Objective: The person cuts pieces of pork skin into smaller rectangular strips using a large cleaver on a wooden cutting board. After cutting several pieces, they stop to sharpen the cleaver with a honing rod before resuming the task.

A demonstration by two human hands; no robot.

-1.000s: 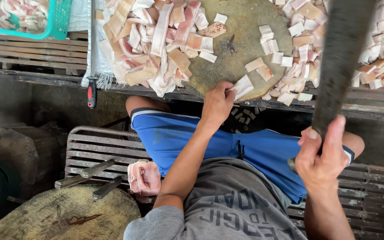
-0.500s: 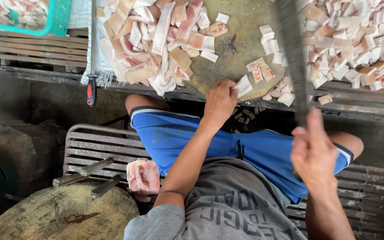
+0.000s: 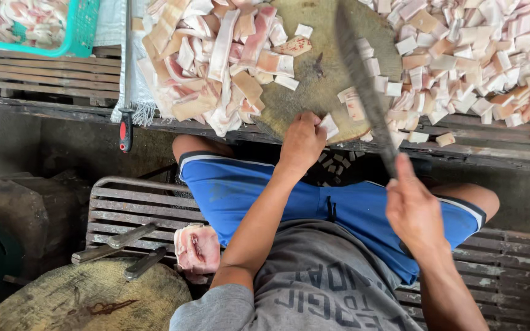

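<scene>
My left hand (image 3: 302,144) rests at the near edge of a round wooden chopping block (image 3: 314,79), fingers closed on a small pale piece of pork (image 3: 329,125). My right hand (image 3: 413,211) is over my lap and grips the handle of a long dark cleaver (image 3: 363,86). The blade is raised edge-on above the block, its tip pointing away from me. A few cut cubes (image 3: 354,104) lie on the block next to the blade.
Long pork strips (image 3: 216,55) are heaped left of the block, cut cubes (image 3: 473,55) to its right. A green basket (image 3: 81,30) of meat sits far left. A meat slab (image 3: 196,248) and two knives (image 3: 115,242) lie on the slatted bench, beside another wooden block (image 3: 81,300).
The cleaver has swung from the right side to over the block, turning from flat-on to edge-on. My right hand has dropped lower. My left hand stays at the block's edge.
</scene>
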